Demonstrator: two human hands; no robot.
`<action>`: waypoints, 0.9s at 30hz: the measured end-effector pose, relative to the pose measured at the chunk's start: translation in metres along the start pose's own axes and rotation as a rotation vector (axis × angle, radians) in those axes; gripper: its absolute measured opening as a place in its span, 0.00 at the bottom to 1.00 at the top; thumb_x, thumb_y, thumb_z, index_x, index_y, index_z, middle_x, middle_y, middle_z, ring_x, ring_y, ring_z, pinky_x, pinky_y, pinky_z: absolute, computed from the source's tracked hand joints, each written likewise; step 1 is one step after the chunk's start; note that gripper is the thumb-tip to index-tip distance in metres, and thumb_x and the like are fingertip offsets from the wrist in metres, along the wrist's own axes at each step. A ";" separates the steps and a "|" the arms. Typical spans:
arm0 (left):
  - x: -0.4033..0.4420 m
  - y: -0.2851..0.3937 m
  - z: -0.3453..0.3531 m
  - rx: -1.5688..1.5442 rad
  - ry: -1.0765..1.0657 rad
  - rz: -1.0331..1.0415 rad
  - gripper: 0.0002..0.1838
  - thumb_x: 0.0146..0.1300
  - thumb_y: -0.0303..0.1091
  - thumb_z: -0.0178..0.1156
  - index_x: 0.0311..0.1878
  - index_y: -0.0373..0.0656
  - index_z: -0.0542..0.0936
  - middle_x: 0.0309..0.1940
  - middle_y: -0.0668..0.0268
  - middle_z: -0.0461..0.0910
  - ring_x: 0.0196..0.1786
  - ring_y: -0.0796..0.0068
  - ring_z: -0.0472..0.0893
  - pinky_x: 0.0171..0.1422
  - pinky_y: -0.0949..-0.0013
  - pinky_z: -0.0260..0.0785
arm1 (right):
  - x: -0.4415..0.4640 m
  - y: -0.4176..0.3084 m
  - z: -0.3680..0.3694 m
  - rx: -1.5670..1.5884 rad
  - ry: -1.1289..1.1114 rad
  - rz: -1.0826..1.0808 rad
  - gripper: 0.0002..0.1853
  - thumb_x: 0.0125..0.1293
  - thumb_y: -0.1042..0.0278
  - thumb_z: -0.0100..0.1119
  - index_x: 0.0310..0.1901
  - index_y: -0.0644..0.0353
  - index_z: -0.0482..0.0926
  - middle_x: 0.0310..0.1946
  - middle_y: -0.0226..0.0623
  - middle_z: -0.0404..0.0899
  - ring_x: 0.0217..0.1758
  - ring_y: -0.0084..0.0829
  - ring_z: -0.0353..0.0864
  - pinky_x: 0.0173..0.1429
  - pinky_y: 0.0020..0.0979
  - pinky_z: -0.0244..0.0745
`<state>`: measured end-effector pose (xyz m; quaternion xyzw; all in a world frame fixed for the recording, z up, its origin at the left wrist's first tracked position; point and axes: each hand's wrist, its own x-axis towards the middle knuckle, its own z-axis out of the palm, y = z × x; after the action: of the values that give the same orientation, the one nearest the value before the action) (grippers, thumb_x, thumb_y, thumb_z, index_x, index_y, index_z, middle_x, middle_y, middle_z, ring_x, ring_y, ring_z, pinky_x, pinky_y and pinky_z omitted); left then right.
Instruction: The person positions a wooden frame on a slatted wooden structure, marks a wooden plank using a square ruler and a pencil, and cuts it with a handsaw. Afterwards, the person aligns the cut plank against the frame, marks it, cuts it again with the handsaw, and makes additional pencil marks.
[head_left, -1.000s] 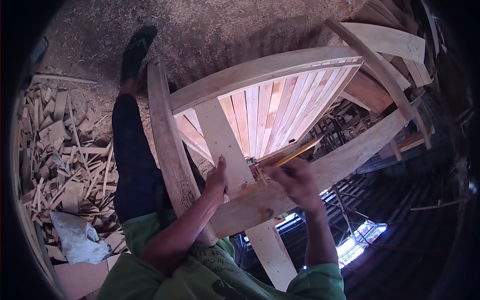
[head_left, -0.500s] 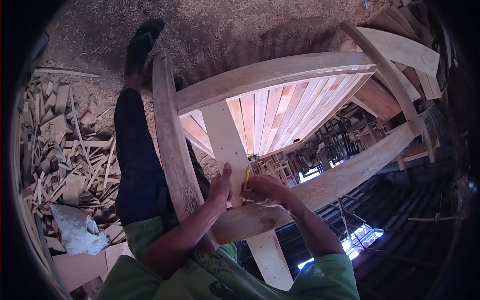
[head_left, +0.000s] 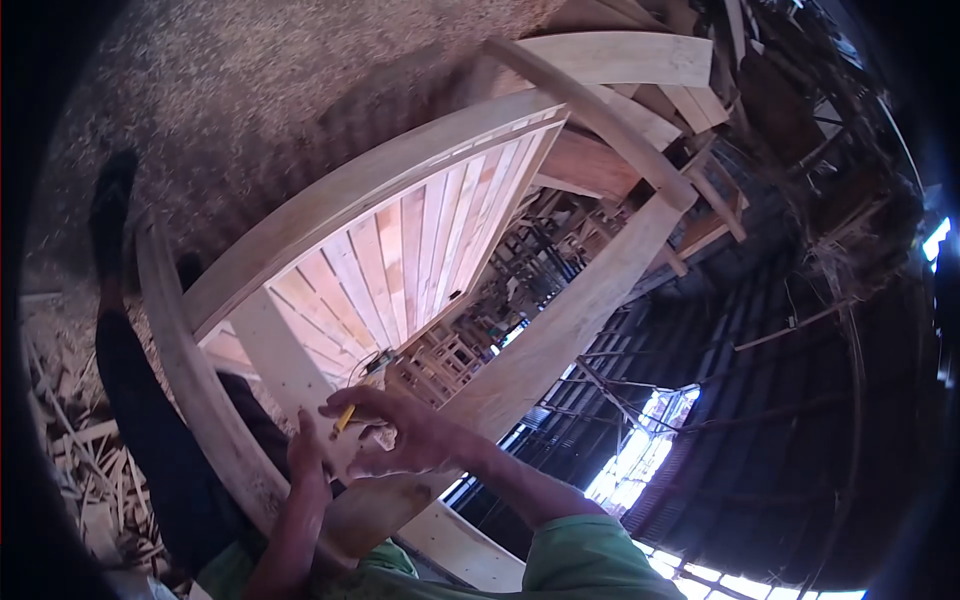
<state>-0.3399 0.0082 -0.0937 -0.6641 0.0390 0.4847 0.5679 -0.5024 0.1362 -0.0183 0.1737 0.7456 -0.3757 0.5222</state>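
A pale wooden slat with dark nail or screw spots crosses a large wooden frame. My left hand grips the slat's left edge, thumb up along it and fingers hidden behind. Between the thumb and fingers of my right hand is a yellow pencil, held above the slat. That hand is curled over the slat's right edge, beside the frame's near rail. The slat passes behind this rail, and a pale board shows on its other side. A side rail runs past my left forearm.
Pinkish planks line the frame's far side, below a long curved rail. Wood scraps are heaped at lower left. Wood shavings cover the floor. Curved boards lie at the far end.
The view has swung right, so the frame appears further left and tilted. My right hand has lifted and turned with the pencil, its fingers more spread. My left hand stays at the slat.
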 end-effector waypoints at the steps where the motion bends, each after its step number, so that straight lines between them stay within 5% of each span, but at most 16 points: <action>1: -0.002 0.007 0.000 0.024 -0.036 -0.032 0.39 0.78 0.71 0.53 0.67 0.40 0.78 0.49 0.61 0.86 0.44 0.66 0.89 0.44 0.63 0.83 | 0.002 -0.002 -0.001 -0.013 -0.013 0.057 0.22 0.75 0.57 0.68 0.65 0.55 0.80 0.31 0.37 0.89 0.33 0.34 0.93 0.38 0.39 0.86; 5: 0.010 0.002 0.001 0.111 -0.018 -0.124 0.40 0.77 0.72 0.55 0.66 0.40 0.79 0.45 0.62 0.86 0.38 0.68 0.87 0.36 0.66 0.77 | 0.012 -0.017 -0.009 -0.065 -0.181 0.680 0.19 0.81 0.49 0.62 0.53 0.59 0.85 0.34 0.37 0.90 0.29 0.34 0.91 0.36 0.35 0.85; 7: 0.008 0.002 -0.010 0.108 0.083 -0.102 0.39 0.77 0.71 0.55 0.64 0.40 0.80 0.41 0.65 0.85 0.33 0.72 0.85 0.32 0.68 0.75 | 0.003 0.002 0.002 0.081 -0.027 0.545 0.21 0.84 0.48 0.57 0.46 0.60 0.86 0.30 0.38 0.90 0.29 0.30 0.90 0.35 0.34 0.84; 15: 0.020 -0.015 -0.021 0.021 -0.063 -0.015 0.32 0.80 0.65 0.55 0.56 0.40 0.84 0.35 0.66 0.87 0.29 0.78 0.85 0.28 0.71 0.72 | -0.001 0.036 0.012 0.091 -0.445 0.634 0.23 0.85 0.54 0.55 0.44 0.69 0.85 0.32 0.42 0.90 0.35 0.34 0.92 0.44 0.34 0.86; 19: 0.010 -0.005 -0.015 0.076 0.007 -0.050 0.31 0.80 0.66 0.56 0.54 0.43 0.84 0.31 0.71 0.85 0.25 0.82 0.81 0.24 0.74 0.66 | -0.005 0.044 0.016 0.045 -0.458 0.601 0.21 0.85 0.55 0.55 0.43 0.69 0.84 0.30 0.44 0.89 0.35 0.35 0.93 0.43 0.36 0.86; 27: 0.010 -0.005 -0.014 0.037 -0.025 -0.023 0.33 0.77 0.68 0.57 0.58 0.44 0.82 0.37 0.68 0.86 0.29 0.78 0.84 0.26 0.71 0.69 | -0.003 0.038 0.027 -0.268 -0.432 0.360 0.18 0.82 0.57 0.58 0.40 0.63 0.86 0.29 0.45 0.88 0.33 0.45 0.91 0.41 0.45 0.82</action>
<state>-0.3230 0.0045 -0.0985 -0.6479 0.0332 0.4856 0.5859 -0.4592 0.1411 -0.0350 0.1485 0.6175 -0.2040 0.7450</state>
